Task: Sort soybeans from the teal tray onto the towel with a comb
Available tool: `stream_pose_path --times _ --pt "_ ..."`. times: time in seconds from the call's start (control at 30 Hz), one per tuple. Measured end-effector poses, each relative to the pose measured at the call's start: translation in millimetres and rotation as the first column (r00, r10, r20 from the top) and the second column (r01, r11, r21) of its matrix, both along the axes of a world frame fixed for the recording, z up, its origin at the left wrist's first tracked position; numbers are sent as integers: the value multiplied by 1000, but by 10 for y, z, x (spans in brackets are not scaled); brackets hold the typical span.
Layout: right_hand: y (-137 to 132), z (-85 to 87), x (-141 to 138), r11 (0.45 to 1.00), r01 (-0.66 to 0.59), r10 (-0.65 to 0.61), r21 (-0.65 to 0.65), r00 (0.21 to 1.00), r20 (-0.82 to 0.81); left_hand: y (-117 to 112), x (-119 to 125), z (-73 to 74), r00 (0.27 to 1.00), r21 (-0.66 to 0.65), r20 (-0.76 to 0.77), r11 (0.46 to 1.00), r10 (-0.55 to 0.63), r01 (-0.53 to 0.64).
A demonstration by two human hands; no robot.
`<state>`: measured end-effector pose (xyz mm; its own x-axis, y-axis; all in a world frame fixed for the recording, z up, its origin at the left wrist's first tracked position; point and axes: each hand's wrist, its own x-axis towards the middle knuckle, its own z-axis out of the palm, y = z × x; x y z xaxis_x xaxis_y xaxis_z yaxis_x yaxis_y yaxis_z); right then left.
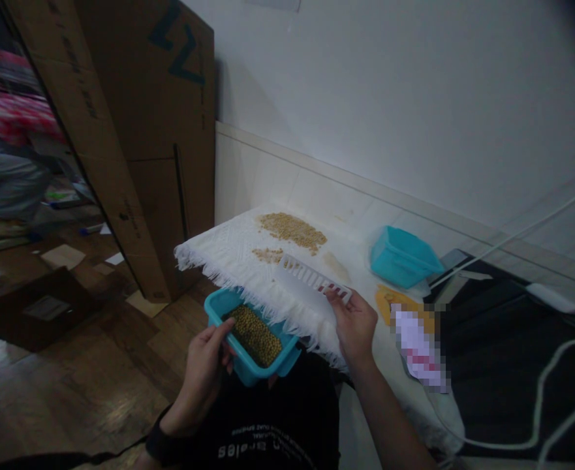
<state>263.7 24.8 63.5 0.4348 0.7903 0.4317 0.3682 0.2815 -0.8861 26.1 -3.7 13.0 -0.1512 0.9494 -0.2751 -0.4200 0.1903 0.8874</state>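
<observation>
Below the table's front edge, my left hand (209, 352) grips the left rim of a blue plastic container (213, 303). Many small yellowish-green beans (255, 334) cover its bottom. My right hand (358, 323) is closed on one end of a flat white slotted plastic piece (304, 287), held low over the white fringed cloth (223, 238); whether it touches the cloth I cannot tell. Beyond it, a spread of pale yellow beans (293, 231) lies on the cloth, with a smaller patch of beans (267, 254) nearer the edge.
A second blue container (404, 258) stands at the right by the wall. Near it lie an orange item (388, 303), a blurred-out packet (421, 349), a black surface (512, 378) and a white cable (539, 391). A tall cardboard box (155, 130) stands left; a person sits beyond.
</observation>
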Motion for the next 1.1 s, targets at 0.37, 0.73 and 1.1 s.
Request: stream_pose_path --times 0.37,0.73,1.1 --pt "249 66 357 958 243 -254 153 966 56 28 -4 -49 1000 -10 12 1000 -11 11" --pt "216 118 236 972 215 -228 93 962 153 29 -6 -56 1000 5 16 1000 -1 1" --pt "242 81 214 986 139 -148 92 983 108 27 -4 -45 1000 -10 7 1000 1 -1"
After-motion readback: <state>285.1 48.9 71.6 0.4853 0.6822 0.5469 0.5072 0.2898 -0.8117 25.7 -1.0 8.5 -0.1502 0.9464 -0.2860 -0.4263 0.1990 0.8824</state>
